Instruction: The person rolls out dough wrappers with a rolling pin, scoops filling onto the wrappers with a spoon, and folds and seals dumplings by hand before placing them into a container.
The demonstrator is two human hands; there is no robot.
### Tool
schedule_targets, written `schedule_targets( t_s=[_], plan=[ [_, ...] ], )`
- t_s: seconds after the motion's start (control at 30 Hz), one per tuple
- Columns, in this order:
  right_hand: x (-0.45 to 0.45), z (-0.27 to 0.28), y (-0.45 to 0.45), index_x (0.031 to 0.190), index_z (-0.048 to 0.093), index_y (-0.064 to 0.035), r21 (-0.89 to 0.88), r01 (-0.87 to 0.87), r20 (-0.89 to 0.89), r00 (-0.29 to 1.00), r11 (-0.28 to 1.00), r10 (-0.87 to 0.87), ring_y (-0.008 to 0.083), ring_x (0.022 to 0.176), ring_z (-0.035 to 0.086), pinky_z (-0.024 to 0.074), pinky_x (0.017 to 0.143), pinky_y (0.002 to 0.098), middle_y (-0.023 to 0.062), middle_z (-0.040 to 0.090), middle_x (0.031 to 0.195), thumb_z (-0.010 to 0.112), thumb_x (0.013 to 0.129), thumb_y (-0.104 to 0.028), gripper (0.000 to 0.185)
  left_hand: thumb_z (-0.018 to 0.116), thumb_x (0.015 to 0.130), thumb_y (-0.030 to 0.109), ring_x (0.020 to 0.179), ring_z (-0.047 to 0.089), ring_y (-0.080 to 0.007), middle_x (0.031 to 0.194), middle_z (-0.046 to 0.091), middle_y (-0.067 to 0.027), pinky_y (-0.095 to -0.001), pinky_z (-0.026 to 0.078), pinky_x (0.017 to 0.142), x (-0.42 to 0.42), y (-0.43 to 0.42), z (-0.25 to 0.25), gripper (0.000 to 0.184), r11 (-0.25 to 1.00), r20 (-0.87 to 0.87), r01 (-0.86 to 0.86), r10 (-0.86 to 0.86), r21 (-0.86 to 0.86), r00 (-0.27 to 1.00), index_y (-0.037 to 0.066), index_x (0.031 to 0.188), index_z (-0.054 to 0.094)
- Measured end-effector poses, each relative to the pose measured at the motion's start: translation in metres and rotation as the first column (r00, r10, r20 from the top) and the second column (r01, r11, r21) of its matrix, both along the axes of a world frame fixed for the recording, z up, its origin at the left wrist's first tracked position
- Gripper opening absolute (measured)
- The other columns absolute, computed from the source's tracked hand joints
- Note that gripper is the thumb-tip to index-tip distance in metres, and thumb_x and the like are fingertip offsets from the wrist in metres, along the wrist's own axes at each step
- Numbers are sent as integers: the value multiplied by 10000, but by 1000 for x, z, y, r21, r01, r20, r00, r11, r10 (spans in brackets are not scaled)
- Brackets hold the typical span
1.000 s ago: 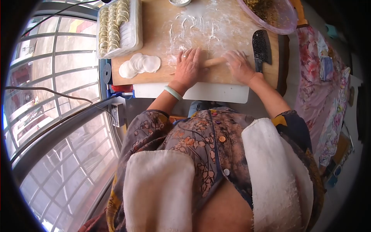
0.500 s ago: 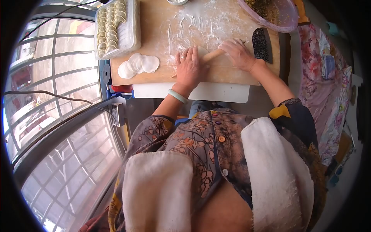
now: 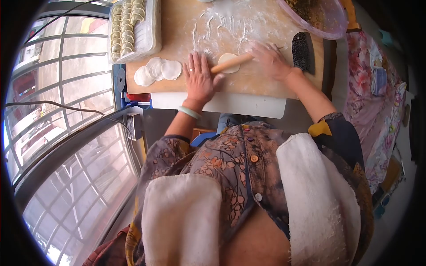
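A wooden rolling pin [image 3: 237,62] lies slanted across a thin round dough wrapper [image 3: 226,58] on the floured wooden board [image 3: 266,83]. My left hand [image 3: 200,81] rests flat with fingers stretched over the pin's left end, which it hides. At the other end, my right hand [image 3: 270,60] lies over the pin; motion smears it, but its fingers look extended and apart. To the left of my left hand, several rolled dough wrappers [image 3: 171,70] overlap in a row.
A clear plastic box [image 3: 151,48] of folded dumplings stands at the board's left. At the right lie a black-speckled cleaver [image 3: 301,52] and a pink bowl [image 3: 326,32] of filling. Barred windows [image 3: 62,57] run along the left, with flowered cloth [image 3: 361,66] at right.
My left hand has shifted left, with its fingers straighter. The pin has rolled slightly, and more of the wrapper shows. My right hand has moved a little and looks looser.
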State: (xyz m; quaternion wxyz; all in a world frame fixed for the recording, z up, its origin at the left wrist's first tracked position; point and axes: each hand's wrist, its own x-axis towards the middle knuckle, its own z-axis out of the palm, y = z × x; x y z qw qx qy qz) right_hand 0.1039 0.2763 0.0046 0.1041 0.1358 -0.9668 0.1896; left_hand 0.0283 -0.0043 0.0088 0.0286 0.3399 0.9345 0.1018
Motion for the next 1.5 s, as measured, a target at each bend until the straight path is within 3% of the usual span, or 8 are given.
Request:
schedule_targets(
  t_s=[0.17,0.33,0.57,0.63,0.87,1.1,1.3,1.5],
  plan=[
    [-21,-3,13,1236,574,-59,-4,9,26,1000,1000,-8,323,1289,442,358,1059,457,174,519,1310,519,875,-58,366,424,881,641,1433,159,-413,1504,242,-287,-531,81,1152,-44,1,-4,912,998,0,67,-67,-12,998,-71,1434,281],
    [33,17,-5,1230,571,-39,-15,50,38,998,999,-50,332,1294,436,361,1060,455,182,526,1290,514,876,-68,360,549,839,567,1443,149,-386,1527,217,-256,-528,73,1161,18,-17,17,918,983,84,186,-184,-15,979,-63,1442,264],
    [38,43,-17,1096,571,-29,-148,236,152,965,960,-214,362,1062,540,423,922,461,165,579,1083,559,831,-26,265,611,858,369,1424,191,-403,1505,257,-254,-534,90,1156,30,-12,47,758,964,52,162,-177,212,983,-16,1433,300],
    [36,33,-14,1096,561,-22,-237,389,210,915,890,-344,382,1047,549,438,903,448,194,583,1079,583,834,-41,264,649,823,185,1404,264,-367,1480,327,-212,-518,141,1154,32,2,57,674,936,27,168,-185,309,982,18,1405,352],
    [36,25,-20,1106,558,4,-409,731,512,679,546,-526,402,947,612,478,835,444,227,634,1005,611,870,-152,288,680,747,164,1289,445,-269,1324,527,-126,-453,253,1124,-7,50,27,588,942,141,307,-325,137,935,96,1296,482],
    [58,-2,-19,1120,584,14,-459,796,637,604,394,-479,325,904,642,484,819,400,198,663,962,600,883,-178,305,650,780,200,922,602,-299,940,651,-103,-450,387,906,-18,54,17,178,978,259,-31,-24,208,966,108,929,680],
    [53,-11,-16,1131,584,12,-513,812,683,583,280,-440,282,859,647,491,793,372,178,664,931,593,886,-177,309,619,847,175,864,625,-331,875,669,-117,-439,462,799,-16,48,13,101,945,167,-68,14,320,986,99,906,650],
    [34,-7,-5,1162,583,3,-438,833,646,554,339,-525,306,896,649,494,807,389,191,662,961,589,879,-154,324,611,891,179,825,666,-363,883,696,-165,-420,528,717,-3,35,19,146,929,423,-205,60,307,904,73,990,628]
  ],
)
